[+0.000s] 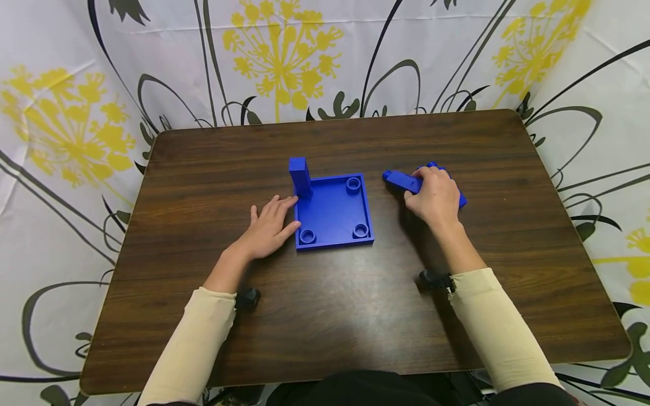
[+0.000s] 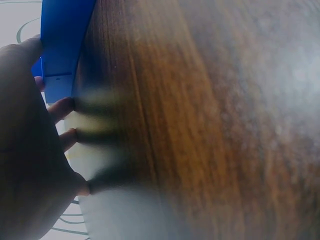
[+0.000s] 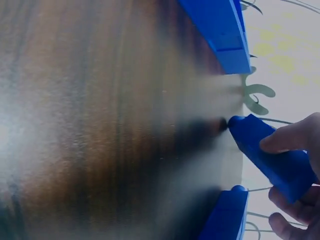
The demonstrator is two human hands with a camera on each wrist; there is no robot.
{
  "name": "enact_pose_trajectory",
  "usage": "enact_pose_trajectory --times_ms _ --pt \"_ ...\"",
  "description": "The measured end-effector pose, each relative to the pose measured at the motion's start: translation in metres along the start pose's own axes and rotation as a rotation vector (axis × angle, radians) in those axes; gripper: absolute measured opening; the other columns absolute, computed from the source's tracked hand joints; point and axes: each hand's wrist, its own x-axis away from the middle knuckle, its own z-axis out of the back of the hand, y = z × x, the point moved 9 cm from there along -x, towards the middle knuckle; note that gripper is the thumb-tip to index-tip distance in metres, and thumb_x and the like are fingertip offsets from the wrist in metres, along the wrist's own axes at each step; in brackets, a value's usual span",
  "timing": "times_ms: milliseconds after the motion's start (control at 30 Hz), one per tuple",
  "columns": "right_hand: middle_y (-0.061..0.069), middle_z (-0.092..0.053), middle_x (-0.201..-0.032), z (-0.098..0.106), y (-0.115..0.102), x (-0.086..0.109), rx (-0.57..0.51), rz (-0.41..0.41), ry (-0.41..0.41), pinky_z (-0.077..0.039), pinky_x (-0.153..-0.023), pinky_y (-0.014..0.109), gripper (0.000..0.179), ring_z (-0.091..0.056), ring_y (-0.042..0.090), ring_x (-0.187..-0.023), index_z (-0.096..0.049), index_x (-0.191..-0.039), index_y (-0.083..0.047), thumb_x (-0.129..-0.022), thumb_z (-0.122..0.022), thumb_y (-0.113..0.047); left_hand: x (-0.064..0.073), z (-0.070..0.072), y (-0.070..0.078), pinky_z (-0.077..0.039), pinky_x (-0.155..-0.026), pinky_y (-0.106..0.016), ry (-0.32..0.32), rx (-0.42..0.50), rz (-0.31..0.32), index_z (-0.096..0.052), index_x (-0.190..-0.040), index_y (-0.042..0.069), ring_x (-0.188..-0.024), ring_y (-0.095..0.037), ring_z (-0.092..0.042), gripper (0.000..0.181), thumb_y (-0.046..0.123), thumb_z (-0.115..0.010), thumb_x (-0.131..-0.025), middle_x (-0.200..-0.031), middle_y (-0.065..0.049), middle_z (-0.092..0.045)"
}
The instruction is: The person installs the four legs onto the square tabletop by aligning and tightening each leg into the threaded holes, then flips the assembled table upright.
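A square blue tabletop piece point(image 1: 332, 217) with a raised rim lies on the table, with round sockets in three corners. At its far left corner a blue leg point(image 1: 298, 175) stands upright. My left hand point(image 1: 266, 228) has its fingers spread, and its thumb and index finger touch the left rim. To the right, my right hand point(image 1: 438, 194) grips another blue leg point(image 3: 267, 150) between thumb and fingers; its round peg end points left, towards the square piece. Beneath or beside that hand lies at least one more blue leg point(image 3: 225, 215), mostly hidden by the hand in the head view.
A brown wood-grain table point(image 1: 213, 163) carries all the pieces. Behind and around it hangs a white cloth point(image 1: 178, 45) with yellow flowers and dark stems. Black straps with small devices sit at both wrists.
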Motion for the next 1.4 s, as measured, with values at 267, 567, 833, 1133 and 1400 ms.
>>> enact_pose_trajectory --times_ms 267,567,833,1133,1400 --pt "0.015 -0.069 -0.112 0.007 0.009 -0.003 -0.276 -0.131 0.03 -0.049 -0.084 0.05 0.041 -0.063 0.036 -0.101 -0.071 -0.11 -0.01 -0.076 -0.081 -0.03 0.0 0.0 -0.001 0.006 -0.104 -0.072 0.007 0.007 -0.007 -0.014 -0.158 0.025 -0.149 -0.033 -0.003 0.066 0.054 -0.034 -0.103 -0.161 -0.01 -0.019" --pt "0.01 -0.068 -0.112 0.001 0.012 -0.011 -0.763 -0.249 -0.018 -0.044 -0.08 0.032 0.045 -0.059 0.02 -0.098 -0.068 -0.116 -0.006 -0.079 -0.083 -0.027 0.001 -0.001 -0.001 0.006 -0.104 -0.072 0.008 0.01 -0.007 -0.015 -0.158 0.024 -0.149 -0.032 -0.003 0.066 0.055 -0.035 -0.102 -0.161 -0.009 -0.02" --pt "0.01 -0.066 -0.119 -0.009 -0.002 -0.021 -0.997 -0.245 -0.092 -0.044 -0.09 0.033 0.051 -0.058 0.018 -0.103 -0.063 -0.126 0.0 -0.082 -0.081 -0.021 0.001 0.0 0.0 0.007 -0.104 -0.072 0.002 0.014 -0.006 -0.015 -0.157 0.024 -0.149 -0.033 -0.003 0.066 0.054 -0.035 -0.103 -0.161 -0.009 -0.019" --pt "0.012 -0.067 -0.118 -0.022 -0.021 -0.034 -0.996 -0.188 -0.1 -0.046 -0.081 0.025 0.047 -0.06 0.015 -0.092 -0.064 -0.124 0.001 -0.084 -0.079 -0.018 0.001 0.0 0.0 0.006 -0.105 -0.072 0.001 0.002 -0.005 -0.014 -0.158 0.024 -0.149 -0.032 -0.003 0.066 0.054 -0.034 -0.103 -0.161 -0.008 -0.019" --pt "0.018 -0.065 -0.121 -0.027 -0.047 -0.044 -1.024 -0.104 -0.118 -0.048 -0.09 0.027 0.043 -0.063 0.014 -0.096 -0.061 -0.122 0.006 -0.086 -0.076 -0.011 0.001 0.001 0.002 0.006 -0.105 -0.072 -0.001 0.002 -0.007 -0.014 -0.158 0.025 -0.149 -0.032 -0.003 0.065 0.054 -0.034 -0.103 -0.161 -0.008 -0.019"
